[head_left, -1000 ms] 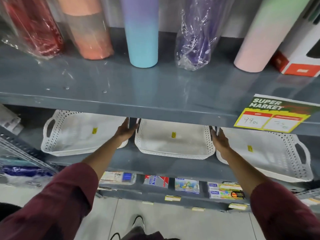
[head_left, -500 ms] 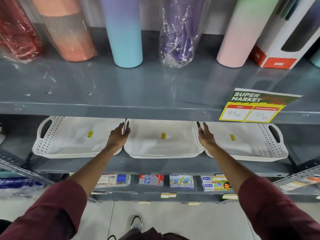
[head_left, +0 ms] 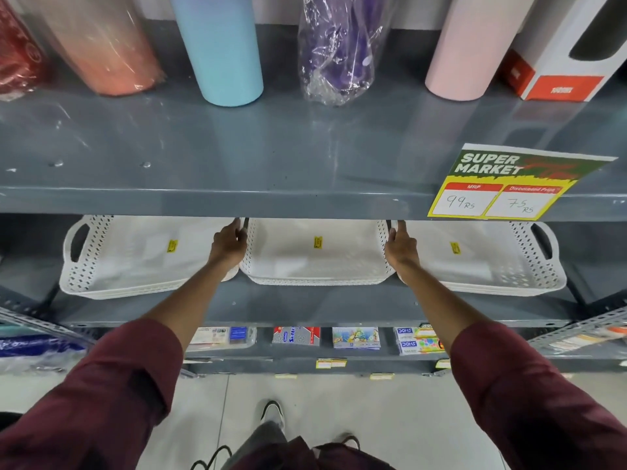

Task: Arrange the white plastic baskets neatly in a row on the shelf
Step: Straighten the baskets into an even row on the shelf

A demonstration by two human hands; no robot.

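Three white perforated plastic baskets stand side by side on the grey middle shelf (head_left: 305,310): a left basket (head_left: 129,266), a middle basket (head_left: 315,262) and a right basket (head_left: 488,266). Each has a small yellow sticker inside. My left hand (head_left: 229,244) grips the middle basket's left handle, in the gap beside the left basket. My right hand (head_left: 400,245) grips its right handle, against the right basket. The upper shelf hides the baskets' back edges and my fingertips.
The upper shelf (head_left: 271,154) carries tall tumblers, some wrapped in plastic, a white and red box (head_left: 556,72) and a price sign (head_left: 509,184). Stationery packs (head_left: 356,337) lie on the shelf below. Slotted metal uprights flank both sides. My shoes (head_left: 271,415) are on the tiled floor.
The middle basket, held at both handles, has come level with its neighbours and the right basket now sits straighter. My view has shifted and the row looks more even.
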